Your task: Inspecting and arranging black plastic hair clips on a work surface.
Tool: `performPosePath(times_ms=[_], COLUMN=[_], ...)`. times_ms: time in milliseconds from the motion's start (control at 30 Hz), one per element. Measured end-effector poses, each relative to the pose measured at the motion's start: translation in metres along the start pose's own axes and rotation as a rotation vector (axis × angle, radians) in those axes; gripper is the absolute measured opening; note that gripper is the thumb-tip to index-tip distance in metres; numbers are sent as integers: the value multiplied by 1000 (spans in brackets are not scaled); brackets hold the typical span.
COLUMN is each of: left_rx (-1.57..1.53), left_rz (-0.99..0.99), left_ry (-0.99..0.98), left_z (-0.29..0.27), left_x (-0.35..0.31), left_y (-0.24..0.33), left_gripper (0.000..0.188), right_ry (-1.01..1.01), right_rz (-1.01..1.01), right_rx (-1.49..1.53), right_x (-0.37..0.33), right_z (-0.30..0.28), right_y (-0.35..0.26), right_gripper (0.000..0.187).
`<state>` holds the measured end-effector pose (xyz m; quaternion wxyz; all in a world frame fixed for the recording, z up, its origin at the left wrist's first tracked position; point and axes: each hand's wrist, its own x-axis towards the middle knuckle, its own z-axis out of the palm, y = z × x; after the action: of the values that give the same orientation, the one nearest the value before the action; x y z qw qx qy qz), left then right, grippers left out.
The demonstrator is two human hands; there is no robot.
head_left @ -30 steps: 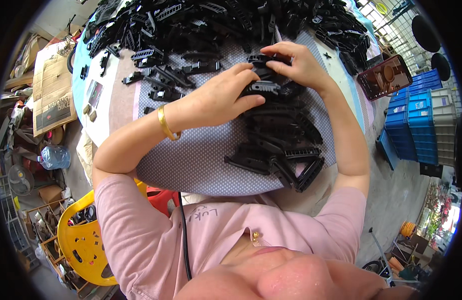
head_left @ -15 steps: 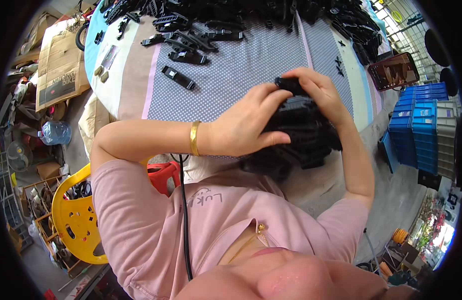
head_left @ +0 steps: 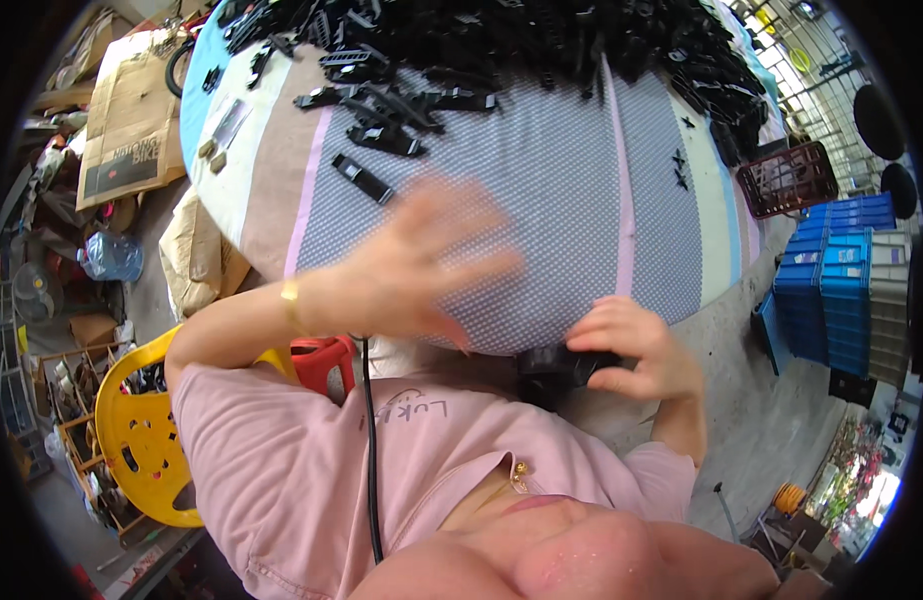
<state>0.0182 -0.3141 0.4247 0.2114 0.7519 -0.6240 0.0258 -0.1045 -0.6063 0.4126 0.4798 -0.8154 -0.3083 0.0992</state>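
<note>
My left hand [head_left: 421, 265], blurred by motion, is over the near part of the cloth-covered table [head_left: 541, 220], fingers spread and nothing in them. At the table's near edge, my right hand [head_left: 636, 350] has its fingers curled against black plastic pieces [head_left: 551, 365]. Most of these pieces are hidden by the table edge and the hand. Beyond my left hand, a single black strap-like plastic piece [head_left: 362, 179] lies on the cloth. Farther off is a small group of similar black pieces [head_left: 386, 115].
A large heap of black plastic pieces [head_left: 541, 40] covers the table's far side. A phone [head_left: 786, 180] stands at the right edge. Blue crates [head_left: 831, 255] are stacked to the right; a yellow chair [head_left: 146, 440] is on the left. A black cable [head_left: 369, 460] hangs down my front.
Both hands held a bundle of black pieces above the table. My left hand has let go and swung left; my right hand has come down to the near edge with the pieces.
</note>
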Motion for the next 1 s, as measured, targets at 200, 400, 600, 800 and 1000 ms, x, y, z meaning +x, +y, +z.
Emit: performPosePath(times_ms=[200,400,600,800,1000], left_rx=[194,214,242,183,240], left_rz=[-606,-645,-711,-529,-380], left_ry=[71,138,220,292,270], left_z=[-14,8,40,54,54], left_x=[-56,4,75,100,110], left_y=[-103,-132,-113,-109,-110], left_gripper=[120,119,108,98,94], right_ry=[-240,681,926,833,832], right_rz=[-56,297,414,877,509], right_rx=[299,-196,-1038,-931,-819], right_x=[5,44,85,154,160], right_z=[-22,-118,-217,-185,-130], right_y=[2,65,207,203,173], right_gripper=[41,32,64,74,55])
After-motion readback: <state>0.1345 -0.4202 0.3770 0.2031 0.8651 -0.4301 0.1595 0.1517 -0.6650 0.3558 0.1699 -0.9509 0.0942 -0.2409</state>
